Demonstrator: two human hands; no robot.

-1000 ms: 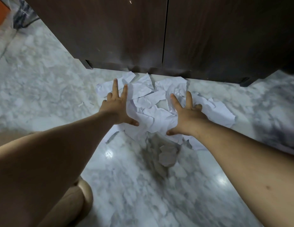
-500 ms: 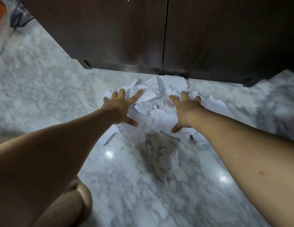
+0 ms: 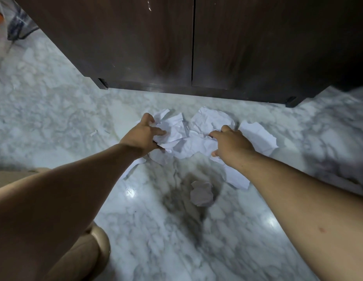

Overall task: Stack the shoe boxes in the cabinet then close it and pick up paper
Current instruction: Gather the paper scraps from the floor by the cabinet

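left hand [image 3: 141,134] and right hand [image 3: 230,144] fingers buried in paper [image 3: 188,138].

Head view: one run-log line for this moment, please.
cabinet doors closed | left hand and right hand gripping crumpled paper on floor | loose paper ball nearer, untouched

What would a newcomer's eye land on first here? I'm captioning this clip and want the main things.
First, the heap of crumpled white paper on the marble floor, just in front of the dark cabinet, whose two doors are shut. Both hands press in on the heap: the left hand grips its left edge, the right hand curls over its right side. One small paper ball lies apart, nearer the person.
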